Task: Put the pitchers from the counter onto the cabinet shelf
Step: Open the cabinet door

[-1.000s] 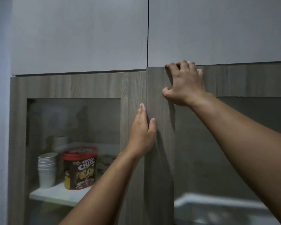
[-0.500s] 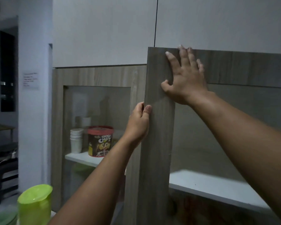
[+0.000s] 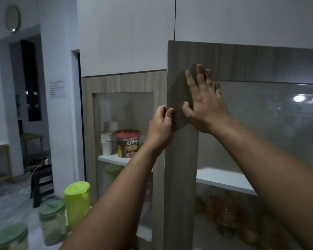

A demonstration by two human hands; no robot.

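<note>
Both my hands work the cabinet door (image 3: 181,177) open: left hand (image 3: 160,129) pinching its edge, right hand (image 3: 204,103) flat, clearing shelf access for the lime pitcher (image 3: 77,204).

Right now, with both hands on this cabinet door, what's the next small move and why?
Probably swing the cabinet door wider. The left hand pinches its edge and the right hand lies flat on its face, yet it stands only partly open, covering the white shelf. The lime green pitcher stands untouched at lower left.
</note>
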